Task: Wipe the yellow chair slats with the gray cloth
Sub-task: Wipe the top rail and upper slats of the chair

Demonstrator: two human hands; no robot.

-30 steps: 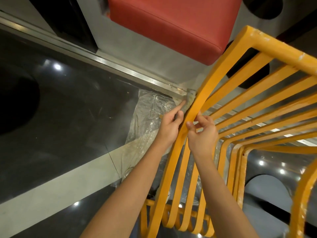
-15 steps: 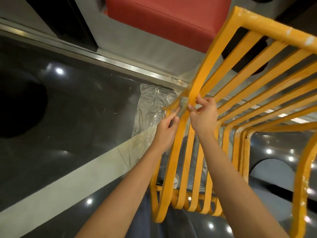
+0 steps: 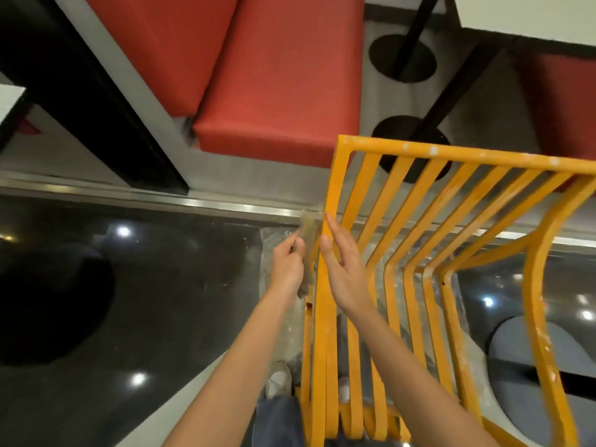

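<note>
The yellow slatted chair [image 3: 416,240] fills the right half of the view, its frame flecked with white. My left hand [image 3: 288,267] grips the gray cloth [image 3: 308,232] against the outer left edge of the leftmost slat [image 3: 333,188]. The cloth sticks up above my fingers and a corner hangs below my palm. My right hand [image 3: 343,266] lies with straight fingers flat on that same slat from the inner side, just right of the cloth, holding nothing.
Red seat cushions [image 3: 277,79] lie ahead beyond a metal floor strip [image 3: 193,203]. Clear plastic sheet [image 3: 274,240] lies on the dark glossy floor under the chair. Round black table bases [image 3: 403,56] stand behind the chair. My shoes [image 3: 279,380] show below.
The view has shifted, showing the chair's top rail. My right hand let go of its pinch on the slat and now lies flat with straight fingers. The left hand still holds the cloth at the slat.
</note>
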